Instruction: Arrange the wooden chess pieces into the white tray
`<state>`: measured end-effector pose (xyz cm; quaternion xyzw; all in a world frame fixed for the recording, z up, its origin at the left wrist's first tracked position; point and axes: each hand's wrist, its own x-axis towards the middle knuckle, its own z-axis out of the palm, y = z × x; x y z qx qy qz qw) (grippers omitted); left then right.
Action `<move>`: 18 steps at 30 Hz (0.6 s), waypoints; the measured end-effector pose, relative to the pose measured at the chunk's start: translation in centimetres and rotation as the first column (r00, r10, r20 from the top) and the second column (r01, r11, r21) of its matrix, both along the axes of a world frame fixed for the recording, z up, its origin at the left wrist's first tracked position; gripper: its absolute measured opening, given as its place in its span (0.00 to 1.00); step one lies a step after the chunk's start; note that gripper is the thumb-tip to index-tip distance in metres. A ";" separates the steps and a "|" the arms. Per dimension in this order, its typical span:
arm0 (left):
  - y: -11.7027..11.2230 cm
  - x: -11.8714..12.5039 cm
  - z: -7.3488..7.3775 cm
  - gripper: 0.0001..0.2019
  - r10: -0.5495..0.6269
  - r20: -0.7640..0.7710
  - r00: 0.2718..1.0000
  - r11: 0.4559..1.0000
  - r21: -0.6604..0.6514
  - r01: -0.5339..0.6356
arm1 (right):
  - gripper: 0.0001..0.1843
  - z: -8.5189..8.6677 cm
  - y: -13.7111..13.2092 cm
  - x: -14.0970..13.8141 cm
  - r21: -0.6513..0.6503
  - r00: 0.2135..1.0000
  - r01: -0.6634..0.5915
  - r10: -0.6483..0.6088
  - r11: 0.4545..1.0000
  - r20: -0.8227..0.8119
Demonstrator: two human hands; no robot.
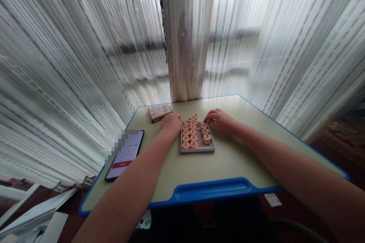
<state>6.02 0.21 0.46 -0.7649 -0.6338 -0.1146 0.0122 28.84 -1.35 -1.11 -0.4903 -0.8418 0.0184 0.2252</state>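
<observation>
Sheer, grey-white striped curtains (185, 38) hang behind a pale green table (228, 163) with a blue edge. Both forearms stretch forward from the near side, palms down. Curled, the left hand (171, 122) sits beside the far left corner of a shallow, pale, open rectangular box (197, 150); whether its fingers pinch anything cannot be told. At the far right corner, the right hand (219, 119) bends its fingers downward, tips close to the rim, their grip unclear. Inside the box, round wooden pieces with red characters (193, 138) fill two columns at left, and round wooden pieces with black characters (207, 138) line the right side. Loose round wooden pieces (190, 120) lie just beyond the far rim.
</observation>
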 end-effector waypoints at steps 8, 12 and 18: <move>0.5 -0.3 -0.1 0.16 -0.028 0.039 0.999 0.999 -0.031 0.029 | 0.24 0.0 -0.2 0.0 -0.010 1.000 -0.020 0.020 1.000 -0.024; 0.8 -0.7 0.0 0.21 -0.007 0.121 0.993 0.998 -0.055 0.013 | 0.24 -0.2 0.0 0.1 0.004 0.998 -0.046 0.046 0.999 -0.044; 1.2 -1.4 0.8 0.24 -0.174 0.126 0.977 0.939 -0.278 0.203 | 0.26 -0.5 0.3 0.1 -0.015 0.999 -0.023 0.022 1.000 -0.042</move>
